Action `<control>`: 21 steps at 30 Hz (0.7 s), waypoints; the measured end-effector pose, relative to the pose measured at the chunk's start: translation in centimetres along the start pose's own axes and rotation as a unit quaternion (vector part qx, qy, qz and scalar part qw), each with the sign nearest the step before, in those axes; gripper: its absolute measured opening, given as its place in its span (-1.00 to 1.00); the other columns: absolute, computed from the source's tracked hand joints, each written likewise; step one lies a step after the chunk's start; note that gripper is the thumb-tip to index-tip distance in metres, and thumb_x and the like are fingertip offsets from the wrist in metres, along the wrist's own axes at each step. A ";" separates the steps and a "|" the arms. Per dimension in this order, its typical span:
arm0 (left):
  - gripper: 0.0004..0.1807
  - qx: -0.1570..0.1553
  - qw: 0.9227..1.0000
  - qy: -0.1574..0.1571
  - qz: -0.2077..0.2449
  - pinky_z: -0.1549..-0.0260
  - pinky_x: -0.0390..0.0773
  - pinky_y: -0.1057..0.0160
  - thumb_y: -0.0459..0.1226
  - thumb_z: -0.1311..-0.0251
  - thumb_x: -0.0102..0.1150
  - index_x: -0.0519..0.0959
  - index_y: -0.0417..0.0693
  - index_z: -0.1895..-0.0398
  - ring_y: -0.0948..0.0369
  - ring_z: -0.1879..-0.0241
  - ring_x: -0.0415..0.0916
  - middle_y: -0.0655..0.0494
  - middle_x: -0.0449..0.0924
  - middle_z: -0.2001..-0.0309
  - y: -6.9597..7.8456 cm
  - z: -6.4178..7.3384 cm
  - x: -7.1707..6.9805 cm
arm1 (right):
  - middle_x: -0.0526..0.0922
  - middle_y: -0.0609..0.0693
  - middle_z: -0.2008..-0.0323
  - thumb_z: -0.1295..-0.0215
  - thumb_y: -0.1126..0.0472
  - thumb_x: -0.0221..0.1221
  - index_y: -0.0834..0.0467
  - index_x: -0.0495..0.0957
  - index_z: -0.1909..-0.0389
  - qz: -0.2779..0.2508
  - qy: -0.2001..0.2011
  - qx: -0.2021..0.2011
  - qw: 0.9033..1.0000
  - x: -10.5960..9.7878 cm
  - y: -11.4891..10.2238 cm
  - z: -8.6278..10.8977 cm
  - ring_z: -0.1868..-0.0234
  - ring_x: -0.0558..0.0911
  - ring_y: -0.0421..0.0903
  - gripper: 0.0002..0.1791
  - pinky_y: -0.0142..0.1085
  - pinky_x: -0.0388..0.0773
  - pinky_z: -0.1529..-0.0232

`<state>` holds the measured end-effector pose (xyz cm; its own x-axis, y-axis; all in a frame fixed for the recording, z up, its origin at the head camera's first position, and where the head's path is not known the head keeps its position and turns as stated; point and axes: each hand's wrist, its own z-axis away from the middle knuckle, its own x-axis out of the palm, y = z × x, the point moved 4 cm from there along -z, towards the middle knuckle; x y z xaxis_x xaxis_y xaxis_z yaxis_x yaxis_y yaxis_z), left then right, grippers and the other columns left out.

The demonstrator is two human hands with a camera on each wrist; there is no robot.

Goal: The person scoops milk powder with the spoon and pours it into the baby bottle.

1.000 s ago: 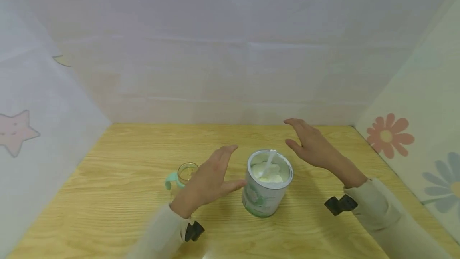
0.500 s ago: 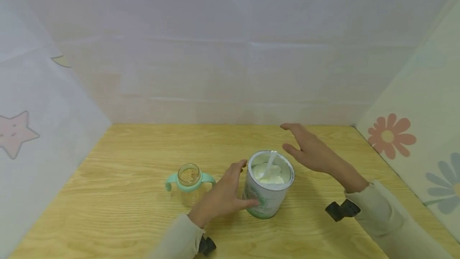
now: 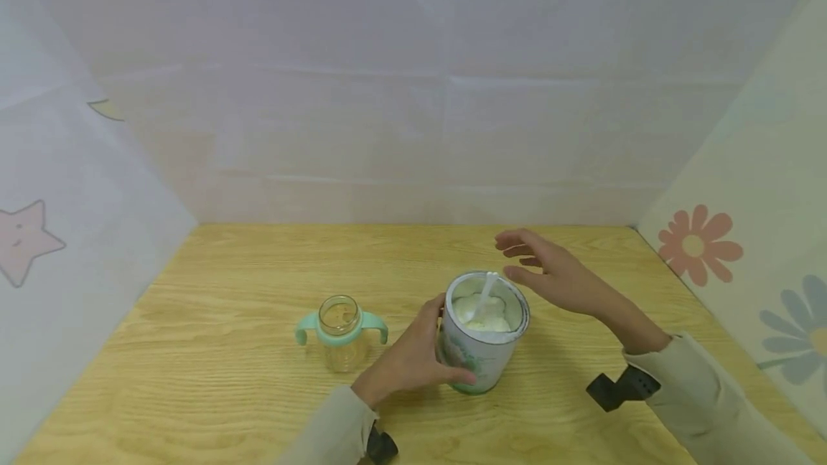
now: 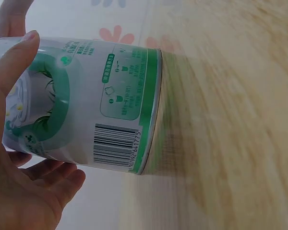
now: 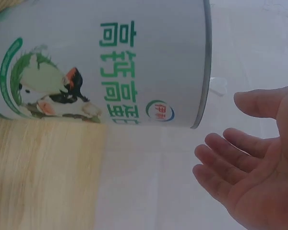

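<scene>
A white-and-green milk powder can (image 3: 487, 359) stands upright, lidless, on the table, with pale powder (image 3: 486, 316) inside. A white scoop (image 3: 484, 296) leans in it, its handle tip showing above the rim. My left hand (image 3: 413, 356) grips the can's left side, thumb across the front and fingers around the back. The left wrist view shows the thumb lying along the printed can wall (image 4: 77, 103). Beyond the can's right rim, my right hand (image 3: 557, 277) hovers with loosely bent fingers, touching nothing; the right wrist view shows a gap between it and the can (image 5: 153, 72).
An uncapped clear baby bottle (image 3: 342, 354) with two mint-green handles stands left of the left hand. The wooden table (image 3: 226, 307) ends at a pale sheet (image 3: 388, 128) behind. Printed sheets (image 3: 743, 235) border the left and right sides.
My left hand has moved right and down from beside the bottle to the can and taken hold of it, uncovering the bottle. The right hand has shifted slightly left and down toward the can's rim.
</scene>
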<state>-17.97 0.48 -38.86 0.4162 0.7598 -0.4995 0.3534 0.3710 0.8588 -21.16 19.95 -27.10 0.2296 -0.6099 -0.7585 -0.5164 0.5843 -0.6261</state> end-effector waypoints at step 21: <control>0.31 0.019 0.998 0.030 0.055 -0.27 0.30 0.04 -0.09 0.28 0.60 -0.16 0.20 -0.49 0.23 -0.23 0.31 0.24 0.26 -0.28 -0.7 -1.3 1.1 | 0.57 -0.01 0.28 -0.13 0.25 0.33 0.18 0.53 0.15 -0.034 0.016 -0.004 0.999 1.5 0.8 -0.8 0.38 0.46 -0.23 -0.73 -0.38 0.42 0.41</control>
<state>-18.87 1.73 -39.87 0.4045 0.8255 -0.3935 0.3399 0.2637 0.9027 -21.86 19.06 -28.63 0.2374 -0.6655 -0.7076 -0.5070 0.5365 -0.6746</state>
